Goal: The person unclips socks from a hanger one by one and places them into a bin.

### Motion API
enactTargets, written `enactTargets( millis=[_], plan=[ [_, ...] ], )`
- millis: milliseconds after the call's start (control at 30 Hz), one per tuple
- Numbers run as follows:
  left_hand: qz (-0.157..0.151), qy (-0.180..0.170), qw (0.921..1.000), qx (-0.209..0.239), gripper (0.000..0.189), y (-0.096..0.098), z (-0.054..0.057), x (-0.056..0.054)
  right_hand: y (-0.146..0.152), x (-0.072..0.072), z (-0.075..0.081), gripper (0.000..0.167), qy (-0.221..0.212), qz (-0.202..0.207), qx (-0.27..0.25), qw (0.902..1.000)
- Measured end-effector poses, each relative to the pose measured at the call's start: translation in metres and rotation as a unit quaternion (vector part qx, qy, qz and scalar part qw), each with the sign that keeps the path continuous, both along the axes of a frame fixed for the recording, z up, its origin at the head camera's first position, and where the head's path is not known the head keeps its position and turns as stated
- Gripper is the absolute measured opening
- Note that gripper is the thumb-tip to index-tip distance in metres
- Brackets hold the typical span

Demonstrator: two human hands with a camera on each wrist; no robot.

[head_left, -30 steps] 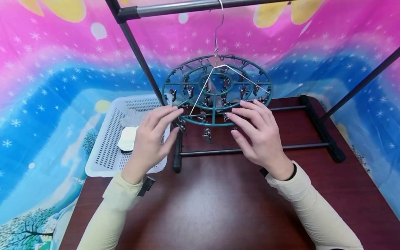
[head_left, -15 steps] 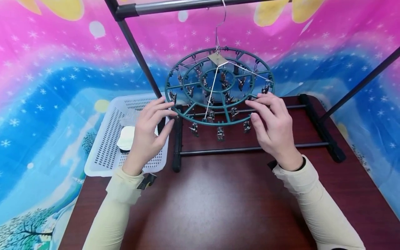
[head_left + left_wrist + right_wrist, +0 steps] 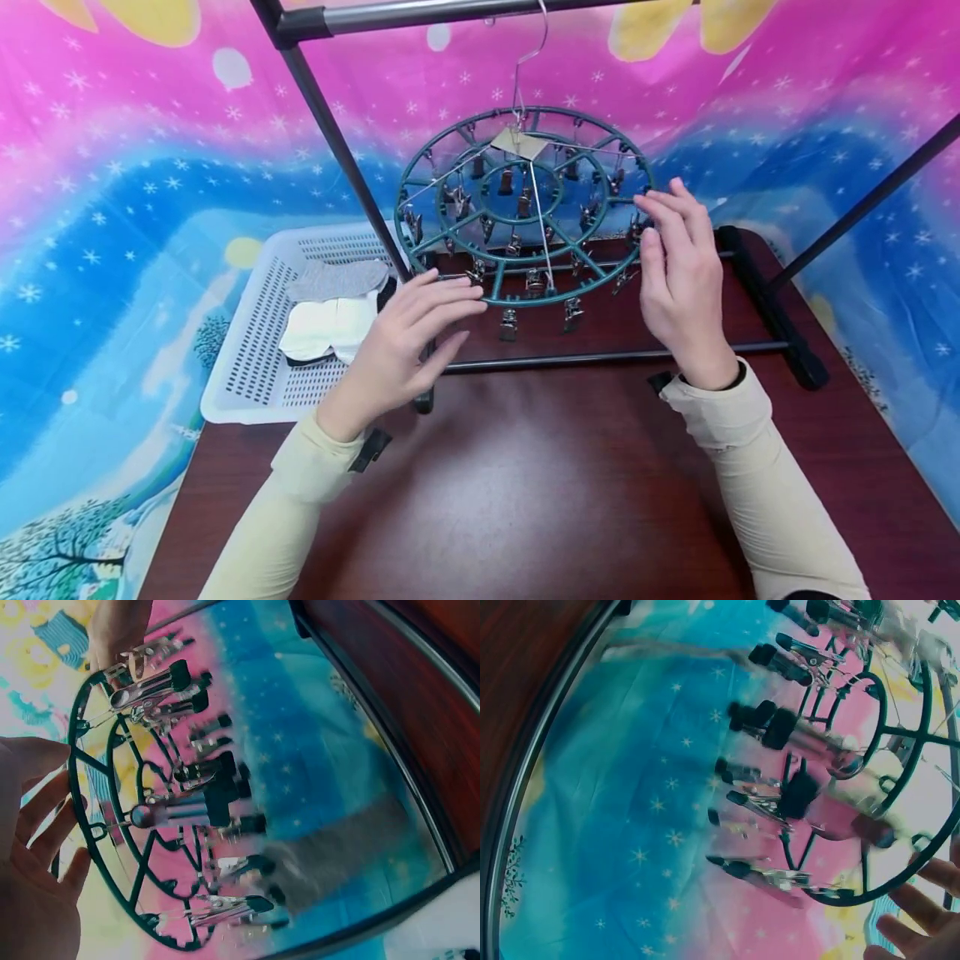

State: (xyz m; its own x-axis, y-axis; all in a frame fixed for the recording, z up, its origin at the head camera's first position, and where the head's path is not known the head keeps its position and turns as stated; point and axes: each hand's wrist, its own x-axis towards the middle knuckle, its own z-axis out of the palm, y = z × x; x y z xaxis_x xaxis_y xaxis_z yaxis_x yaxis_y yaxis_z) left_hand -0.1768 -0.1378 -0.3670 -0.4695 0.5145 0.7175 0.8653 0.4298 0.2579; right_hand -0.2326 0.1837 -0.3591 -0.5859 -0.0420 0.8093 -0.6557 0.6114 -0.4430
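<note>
A green round sock-drying hanger with several metal clips hangs by its wire hook. My left hand is at its front left rim, fingers loosely extended; in the left wrist view the fingertips are right at the ring. At the right side of the rim, my right hand has its fingers extended, also close to the ring in the right wrist view. Neither hand grips anything. A grey sock, blurred, hangs among the clips in the left wrist view.
The hook hangs from a dark metal rack standing on the brown table. Left of it, a white basket holds a grey sock and white socks. A patterned cloth surrounds the table.
The hanger has turned, its front cord and clips shifting rightward. My right hand has moved right and up; my left, after drifting left, is now further right and lower, exposing more socks in the basket.
</note>
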Motion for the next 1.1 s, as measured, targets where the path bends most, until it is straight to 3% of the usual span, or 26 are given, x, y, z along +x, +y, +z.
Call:
enactTargets(
  millis=[133, 233, 333, 400, 533, 667, 900, 1100],
  plan=[
    [-0.033, 0.001, 0.999, -0.031, 0.041, 0.008, 0.001, 0.006, -0.009, 0.009, -0.001, 0.053, 0.041, 0.02, -0.013, 0.9989],
    [-0.028, 0.026, 0.9984, -0.042, 0.044, 0.009, 0.003, 0.007, -0.015, 0.015, -0.002, 0.06, 0.057, 0.042, 0.004, 0.9975],
    [0.022, 0.056, 0.9981, -0.01, 0.042, 0.005, 0.004, 0.004, -0.017, 0.014, -0.003, 0.058, 0.047, 0.037, 0.018, 0.9981],
    [0.067, 0.055, 0.9958, 0.031, 0.043, -0.002, 0.004, -0.001, -0.015, 0.011, -0.005, 0.057, 0.036, 0.031, 0.019, 0.9987],
    [0.146, -0.001, 0.9855, 0.086, 0.049, -0.017, 0.002, -0.008, -0.005, 0.003, -0.01, 0.057, 0.011, 0.024, 0.022, 0.9994],
    [0.192, -0.038, 0.9775, 0.079, 0.053, -0.026, -0.002, -0.011, 0.003, -0.006, -0.013, 0.059, -0.021, 0.016, 0.039, 0.9989],
    [0.17, -0.031, 0.9834, 0.055, 0.041, -0.021, -0.007, -0.01, 0.009, -0.009, -0.013, 0.059, -0.079, 0.003, 0.014, 0.9968],
    [0.133, -0.043, 0.989, 0.05, 0.042, -0.01, -0.008, -0.002, 0.006, -0.002, -0.011, 0.063, -0.077, 0.017, -0.024, 0.9966]
  ],
)
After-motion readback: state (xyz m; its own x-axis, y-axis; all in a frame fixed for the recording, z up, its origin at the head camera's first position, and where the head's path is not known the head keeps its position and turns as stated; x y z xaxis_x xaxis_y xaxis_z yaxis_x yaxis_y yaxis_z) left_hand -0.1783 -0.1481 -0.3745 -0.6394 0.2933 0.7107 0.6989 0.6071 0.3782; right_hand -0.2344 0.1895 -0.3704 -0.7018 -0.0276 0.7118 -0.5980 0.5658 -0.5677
